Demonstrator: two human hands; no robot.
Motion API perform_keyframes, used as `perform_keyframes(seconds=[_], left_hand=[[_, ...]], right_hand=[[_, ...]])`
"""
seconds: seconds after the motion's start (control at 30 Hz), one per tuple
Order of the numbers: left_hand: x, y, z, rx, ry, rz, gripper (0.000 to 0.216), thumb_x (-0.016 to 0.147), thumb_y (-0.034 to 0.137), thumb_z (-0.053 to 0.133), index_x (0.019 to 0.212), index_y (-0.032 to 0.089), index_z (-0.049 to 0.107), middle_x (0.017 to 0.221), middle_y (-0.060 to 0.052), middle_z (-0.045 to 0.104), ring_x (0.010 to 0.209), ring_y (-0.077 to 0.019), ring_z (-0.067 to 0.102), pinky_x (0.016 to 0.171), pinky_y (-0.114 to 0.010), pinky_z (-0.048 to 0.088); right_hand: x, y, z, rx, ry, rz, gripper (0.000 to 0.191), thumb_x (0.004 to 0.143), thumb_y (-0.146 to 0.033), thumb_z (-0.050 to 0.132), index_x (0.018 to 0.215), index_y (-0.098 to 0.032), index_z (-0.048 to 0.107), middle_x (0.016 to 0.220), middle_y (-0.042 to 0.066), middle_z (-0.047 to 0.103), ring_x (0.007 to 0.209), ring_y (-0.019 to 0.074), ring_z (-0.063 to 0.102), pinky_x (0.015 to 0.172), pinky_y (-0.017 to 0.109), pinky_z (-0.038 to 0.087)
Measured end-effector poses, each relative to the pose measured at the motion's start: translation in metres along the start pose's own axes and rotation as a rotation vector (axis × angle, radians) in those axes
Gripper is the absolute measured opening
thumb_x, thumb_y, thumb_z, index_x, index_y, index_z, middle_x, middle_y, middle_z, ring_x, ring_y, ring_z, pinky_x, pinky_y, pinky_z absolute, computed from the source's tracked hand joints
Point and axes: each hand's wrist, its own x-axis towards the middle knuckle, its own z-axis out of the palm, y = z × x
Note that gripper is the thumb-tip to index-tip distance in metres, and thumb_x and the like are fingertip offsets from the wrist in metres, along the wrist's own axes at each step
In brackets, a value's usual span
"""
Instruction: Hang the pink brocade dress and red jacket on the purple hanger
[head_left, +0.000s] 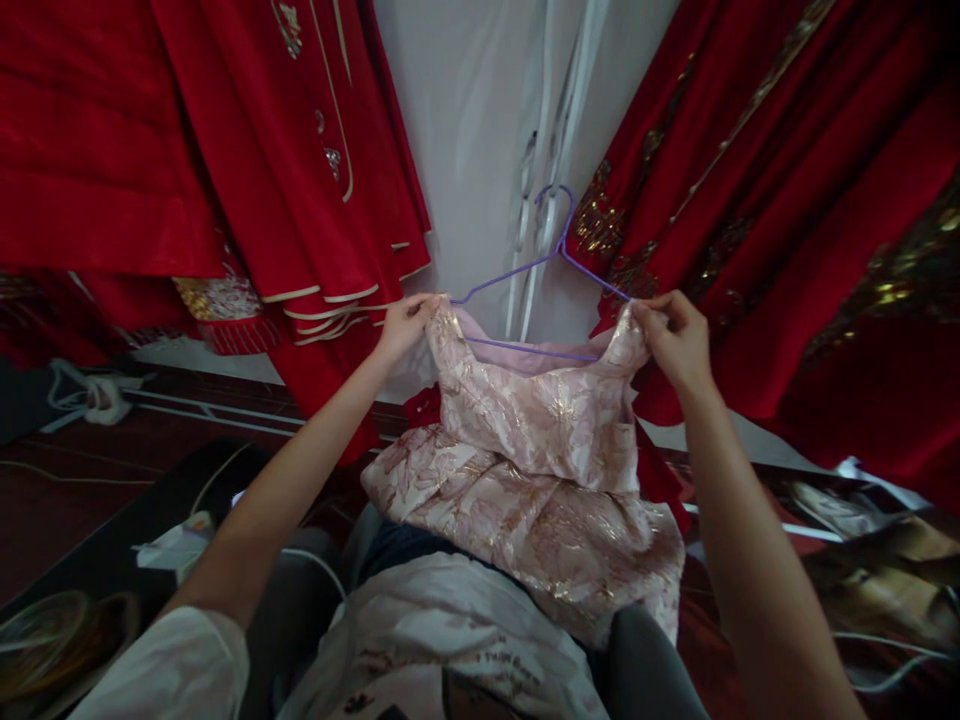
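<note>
A pale pink dress [536,420] with a shiny gold floral pattern hangs on a thin purple hanger [517,272]. My left hand [407,322] pinches the dress's left shoulder strap at that end of the hanger. At the other end, my right hand [679,338] grips the right strap between thumb and fingers. The hanger's hook points up toward the wall and its lower bar shows inside the neckline. Below the waist the skirt spreads over my lap, its lower edge partly out of sight behind my knee.
Red garments with trim [300,150] hang at the left, and red ones with gold sequins [757,200] at the right. White metal bars [534,220] stand before a pale wall. A dark surface with a white item [176,545] is at lower left; bags [877,580] lie at lower right.
</note>
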Motion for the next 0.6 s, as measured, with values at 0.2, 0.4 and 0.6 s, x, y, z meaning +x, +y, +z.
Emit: perform_keyframes(seconds=[0.2, 0.4, 0.6], left_hand=[[0.039, 0.047, -0.004, 0.069, -0.384, -0.004, 0.035, 0.075, 0.048, 0.070, 0.088, 0.016, 0.074, 0.083, -0.006, 0.073, 0.081, -0.0192, 0.067, 0.073, -0.030, 0.052], [0.009, -0.006, -0.016, -0.033, -0.272, -0.376, 0.052, 0.089, 0.060, 0.042, 0.086, 0.015, 0.068, 0.075, -0.011, 0.070, 0.067, -0.0197, 0.067, 0.065, -0.035, 0.054], [-0.064, -0.057, -0.009, 0.430, -0.775, -0.415, 0.031, 0.051, 0.035, 0.079, 0.073, 0.016, 0.067, 0.068, -0.005, 0.070, 0.067, -0.0209, 0.065, 0.063, -0.027, 0.047]], right_hand=[[-0.002, 0.009, 0.005, 0.073, -0.031, 0.040, 0.017, 0.079, -0.037, 0.063, 0.079, -0.020, 0.060, 0.078, 0.001, 0.065, 0.069, 0.0127, 0.052, 0.064, 0.024, 0.040], [-0.003, 0.016, 0.013, 0.143, -0.019, 0.044, 0.016, 0.079, -0.035, 0.062, 0.078, -0.020, 0.059, 0.079, 0.001, 0.064, 0.069, 0.0143, 0.054, 0.068, 0.028, 0.044], [-0.001, 0.023, 0.013, 0.148, -0.037, 0.049, 0.016, 0.079, -0.036, 0.062, 0.078, -0.020, 0.059, 0.074, -0.002, 0.061, 0.067, 0.0135, 0.054, 0.066, 0.028, 0.045]])
